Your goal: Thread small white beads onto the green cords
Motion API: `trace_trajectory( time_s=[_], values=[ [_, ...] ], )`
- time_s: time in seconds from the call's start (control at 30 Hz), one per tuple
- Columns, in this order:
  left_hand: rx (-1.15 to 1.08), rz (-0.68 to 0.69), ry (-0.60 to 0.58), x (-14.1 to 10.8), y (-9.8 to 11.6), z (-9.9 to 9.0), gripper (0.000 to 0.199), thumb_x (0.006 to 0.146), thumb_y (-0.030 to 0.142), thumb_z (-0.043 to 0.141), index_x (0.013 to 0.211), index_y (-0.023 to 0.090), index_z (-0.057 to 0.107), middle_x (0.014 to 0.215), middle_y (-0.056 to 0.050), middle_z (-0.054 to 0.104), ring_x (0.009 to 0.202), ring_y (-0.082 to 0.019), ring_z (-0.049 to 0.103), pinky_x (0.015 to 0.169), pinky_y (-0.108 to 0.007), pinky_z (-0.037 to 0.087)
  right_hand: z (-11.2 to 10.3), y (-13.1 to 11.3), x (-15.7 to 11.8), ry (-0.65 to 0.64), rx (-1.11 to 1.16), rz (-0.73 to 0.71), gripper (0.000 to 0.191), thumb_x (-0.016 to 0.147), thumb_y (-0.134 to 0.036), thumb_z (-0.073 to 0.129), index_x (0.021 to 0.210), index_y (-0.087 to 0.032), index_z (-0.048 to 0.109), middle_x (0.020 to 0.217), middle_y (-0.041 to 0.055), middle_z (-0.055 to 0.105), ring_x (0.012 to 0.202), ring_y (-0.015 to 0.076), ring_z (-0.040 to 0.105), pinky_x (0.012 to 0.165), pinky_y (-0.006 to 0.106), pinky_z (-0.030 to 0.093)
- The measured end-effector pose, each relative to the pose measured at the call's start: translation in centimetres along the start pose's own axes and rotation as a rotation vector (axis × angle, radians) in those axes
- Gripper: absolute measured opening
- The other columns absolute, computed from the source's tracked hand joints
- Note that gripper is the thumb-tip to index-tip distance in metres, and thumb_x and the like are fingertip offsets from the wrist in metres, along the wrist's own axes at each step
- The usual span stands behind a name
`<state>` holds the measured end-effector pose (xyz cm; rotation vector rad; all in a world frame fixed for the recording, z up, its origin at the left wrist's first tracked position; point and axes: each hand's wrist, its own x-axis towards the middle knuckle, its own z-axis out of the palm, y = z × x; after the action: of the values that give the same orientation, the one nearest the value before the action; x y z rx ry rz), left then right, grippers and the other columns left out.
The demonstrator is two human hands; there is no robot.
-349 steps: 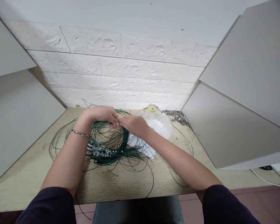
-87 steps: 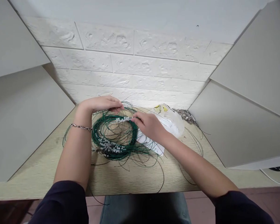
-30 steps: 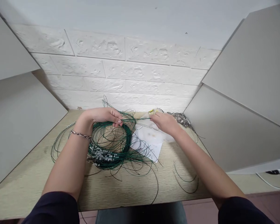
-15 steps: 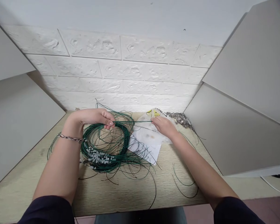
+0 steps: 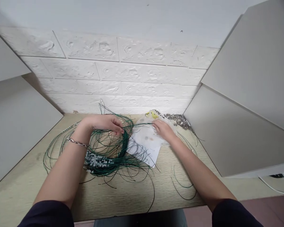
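Note:
A large coil of thin green and black wires (image 5: 124, 146) lies on the table, with many small white connectors (image 5: 99, 160) at its lower left. Over the coil's upper edge, my left hand (image 5: 109, 123) is closed on wires, its fingertips pinched together. To the right, my right hand (image 5: 162, 128) pinches the other end of a few green wires, which run between both hands. Beneath and beside my right hand are a clear plastic bag (image 5: 143, 121) with yellow and black print and a white sheet of paper (image 5: 153, 154).
A heap of small metal pieces (image 5: 183, 121) sits at the back right corner by the white brick-patterned wall (image 5: 132, 72). Loose wires (image 5: 184, 198) lie at the front right. Grey panels (image 5: 246, 126) stand on both sides. A white cable is at the far right.
My left hand has moved right along the wires, nearer to my right hand. The wires between them hang looser and spread apart. More wires show left of the left forearm.

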<state>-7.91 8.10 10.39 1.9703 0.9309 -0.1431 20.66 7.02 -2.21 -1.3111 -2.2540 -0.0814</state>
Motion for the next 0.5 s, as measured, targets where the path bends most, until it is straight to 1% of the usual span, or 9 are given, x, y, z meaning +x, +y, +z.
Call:
trace_trajectory(
  time_s=[0.1, 0.17, 0.23, 0.33, 0.43, 0.5],
  values=[
    [0.021, -0.030, 0.002, 2.0, 1.2, 1.5, 0.030, 0.072, 0.039, 0.054, 0.091, 0.016, 0.060, 0.082, -0.003, 0.062, 0.063, -0.011, 0.054, 0.060, -0.022, 0.040, 0.1, 0.1, -0.1, 0.010, 0.004, 0.006, 0.025, 0.088, -0.023, 0.035, 0.097, -0.016, 0.057, 0.089, 0.0073, 0.057, 0.085, 0.0161, 0.051, 0.076, 0.027, 0.042],
    [0.056, -0.044, 0.020, 3.4, 1.8, 2.5, 0.034, 0.073, 0.045, 0.050, 0.089, 0.017, 0.058, 0.084, -0.004, 0.061, 0.056, -0.009, 0.051, 0.056, -0.022, 0.039, 0.1, -0.1, -0.1, 0.015, -0.009, 0.006, 0.025, 0.088, -0.021, 0.034, 0.097, -0.017, 0.057, 0.089, 0.0072, 0.057, 0.085, 0.0164, 0.050, 0.076, 0.027, 0.041],
    [0.095, -0.051, 0.068, 4.8, 2.2, 3.5, 0.035, 0.074, 0.048, 0.046, 0.083, 0.015, 0.057, 0.076, -0.004, 0.059, 0.050, -0.008, 0.047, 0.052, -0.022, 0.037, 0.1, -0.4, 0.0, 0.020, -0.021, 0.004, 0.026, 0.088, -0.021, 0.033, 0.097, -0.017, 0.057, 0.088, 0.0067, 0.057, 0.086, 0.0163, 0.050, 0.077, 0.027, 0.041],
    [0.118, -0.070, 0.154, 6.1, 2.8, 4.4, 0.029, 0.074, 0.042, 0.046, 0.077, 0.015, 0.057, 0.057, 0.000, 0.049, 0.045, -0.009, 0.040, 0.045, -0.022, 0.033, 0.2, -0.5, 0.0, 0.012, -0.052, 0.010, 0.027, 0.089, -0.023, 0.033, 0.099, -0.017, 0.057, 0.089, 0.0066, 0.058, 0.087, 0.0162, 0.051, 0.078, 0.027, 0.041],
    [0.158, -0.085, 0.186, 6.7, 2.8, 4.8, 0.029, 0.076, 0.038, 0.040, 0.075, 0.015, 0.058, 0.049, 0.001, 0.037, 0.042, -0.010, 0.036, 0.043, -0.023, 0.030, 0.5, -0.2, -0.1, -0.087, -0.101, 0.024, 0.025, 0.088, -0.024, 0.035, 0.103, -0.019, 0.055, 0.094, 0.0063, 0.059, 0.090, 0.0163, 0.052, 0.080, 0.027, 0.040],
    [0.200, -0.089, 0.180, 6.7, 2.7, 4.8, 0.033, 0.077, 0.039, 0.037, 0.073, 0.014, 0.059, 0.048, 0.001, 0.036, 0.042, -0.010, 0.037, 0.044, -0.024, 0.030, 0.5, 0.0, -0.1, -0.150, -0.122, 0.045, 0.025, 0.088, -0.024, 0.037, 0.105, -0.021, 0.055, 0.096, 0.0059, 0.060, 0.090, 0.0162, 0.053, 0.078, 0.027, 0.041]
  ],
)
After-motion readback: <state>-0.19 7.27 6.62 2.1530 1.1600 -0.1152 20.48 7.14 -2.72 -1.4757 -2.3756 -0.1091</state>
